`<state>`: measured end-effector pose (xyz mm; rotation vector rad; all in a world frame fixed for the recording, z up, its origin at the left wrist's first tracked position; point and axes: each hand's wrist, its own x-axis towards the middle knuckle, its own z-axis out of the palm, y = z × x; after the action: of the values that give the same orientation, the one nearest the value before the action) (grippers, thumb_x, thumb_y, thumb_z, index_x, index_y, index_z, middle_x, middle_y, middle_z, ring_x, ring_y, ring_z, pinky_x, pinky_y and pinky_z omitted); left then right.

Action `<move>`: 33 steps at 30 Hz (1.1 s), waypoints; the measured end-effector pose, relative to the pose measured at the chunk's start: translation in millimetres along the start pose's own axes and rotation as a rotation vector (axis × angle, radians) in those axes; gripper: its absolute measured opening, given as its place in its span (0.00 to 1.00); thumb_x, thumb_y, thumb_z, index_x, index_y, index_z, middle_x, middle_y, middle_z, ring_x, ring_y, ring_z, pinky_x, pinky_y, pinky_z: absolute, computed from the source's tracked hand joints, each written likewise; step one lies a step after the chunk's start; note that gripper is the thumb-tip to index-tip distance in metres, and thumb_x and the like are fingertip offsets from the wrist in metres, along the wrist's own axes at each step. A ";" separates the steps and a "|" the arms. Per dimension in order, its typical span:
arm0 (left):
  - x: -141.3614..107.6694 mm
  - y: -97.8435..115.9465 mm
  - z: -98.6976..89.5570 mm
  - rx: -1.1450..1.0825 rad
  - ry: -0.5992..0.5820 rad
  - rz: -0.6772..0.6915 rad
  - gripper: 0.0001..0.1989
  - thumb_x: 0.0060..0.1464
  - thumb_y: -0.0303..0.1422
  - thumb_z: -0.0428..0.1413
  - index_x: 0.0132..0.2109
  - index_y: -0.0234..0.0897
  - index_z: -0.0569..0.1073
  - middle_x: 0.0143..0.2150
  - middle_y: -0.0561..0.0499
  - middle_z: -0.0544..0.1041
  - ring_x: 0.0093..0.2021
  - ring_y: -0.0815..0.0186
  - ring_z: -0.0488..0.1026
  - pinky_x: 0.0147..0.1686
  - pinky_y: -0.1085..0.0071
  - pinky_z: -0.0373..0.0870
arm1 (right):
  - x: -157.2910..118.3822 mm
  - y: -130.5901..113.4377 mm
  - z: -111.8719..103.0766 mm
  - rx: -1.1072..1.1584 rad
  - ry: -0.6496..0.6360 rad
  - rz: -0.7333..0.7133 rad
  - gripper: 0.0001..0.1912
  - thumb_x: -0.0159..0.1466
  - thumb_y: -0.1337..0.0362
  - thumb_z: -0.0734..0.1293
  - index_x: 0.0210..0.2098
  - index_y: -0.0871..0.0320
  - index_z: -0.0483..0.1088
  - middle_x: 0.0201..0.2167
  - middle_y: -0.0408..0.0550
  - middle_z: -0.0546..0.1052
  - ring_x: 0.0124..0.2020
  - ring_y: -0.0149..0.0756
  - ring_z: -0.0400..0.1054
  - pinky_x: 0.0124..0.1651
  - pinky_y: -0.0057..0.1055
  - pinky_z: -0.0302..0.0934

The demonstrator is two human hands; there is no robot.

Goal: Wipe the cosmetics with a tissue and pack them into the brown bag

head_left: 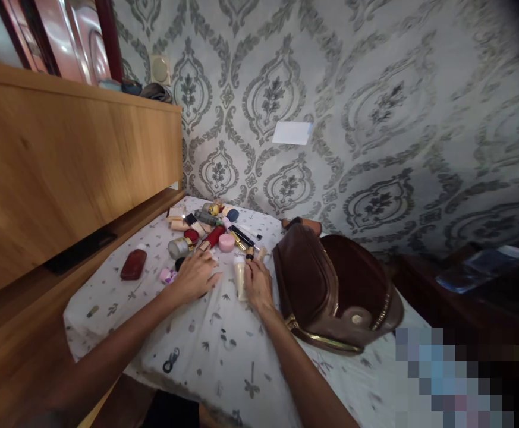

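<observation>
Small cosmetic items lie in a loose pile on a white patterned cloth [210, 351]. My left hand [194, 275] rests at the pile's near edge, fingers spread, beside a red tube [216, 236] and a grey-lidded jar [179, 247]. My right hand [259, 284] is bent round a small dark-banded item [249, 253], its fingertips partly hidden; a cream tube [240, 277] lies against its left side. A pink round jar [226, 242] sits between and beyond the hands. Right of my right hand stands an open brown bag [306, 273].
A dark red bottle [134, 264] lies at the cloth's left. Wooden furniture [76, 148] rises along the left side. Behind is a patterned wall with a white card [292, 133]. A brown object [308, 225] lies behind the bag.
</observation>
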<state>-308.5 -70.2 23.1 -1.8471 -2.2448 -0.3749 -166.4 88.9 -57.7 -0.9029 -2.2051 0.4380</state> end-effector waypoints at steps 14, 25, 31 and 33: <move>59.0 -66.2 4.0 0.007 -0.195 0.215 0.12 0.61 0.28 0.51 0.35 0.39 0.79 0.43 0.45 0.73 0.49 0.56 0.66 0.51 0.60 0.62 | -0.7 0.7 -15.3 0.236 0.010 -0.039 0.13 0.63 0.65 0.60 0.38 0.57 0.77 0.39 0.53 0.80 0.43 0.43 0.72 0.50 0.38 0.63; 79.9 -79.4 4.5 -0.601 0.070 0.077 0.04 0.55 0.32 0.51 0.32 0.39 0.68 0.40 0.50 0.72 0.44 0.62 0.70 0.45 0.66 0.68 | 0.3 0.9 -19.9 0.329 0.100 0.105 0.15 0.62 0.64 0.59 0.40 0.59 0.76 0.37 0.51 0.78 0.36 0.40 0.72 0.42 0.34 0.66; 54.8 -61.3 19.4 -1.022 0.370 -0.263 0.08 0.58 0.39 0.50 0.35 0.41 0.62 0.28 0.57 0.64 0.27 0.69 0.65 0.27 0.74 0.61 | 0.9 1.8 -19.1 0.244 0.054 0.104 0.17 0.64 0.62 0.60 0.46 0.60 0.75 0.46 0.58 0.75 0.48 0.46 0.71 0.51 0.41 0.67; 43.6 -50.6 24.1 -0.912 0.326 -0.177 0.07 0.60 0.38 0.49 0.37 0.41 0.62 0.29 0.57 0.66 0.28 0.68 0.66 0.28 0.74 0.62 | -0.2 2.5 -18.4 0.228 0.031 0.101 0.17 0.65 0.61 0.59 0.47 0.59 0.74 0.49 0.58 0.74 0.51 0.46 0.70 0.53 0.43 0.66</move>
<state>-366.6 -31.1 11.1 -1.6929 -2.1509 -1.8226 -151.9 91.3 -46.3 -0.8928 -2.0373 0.7035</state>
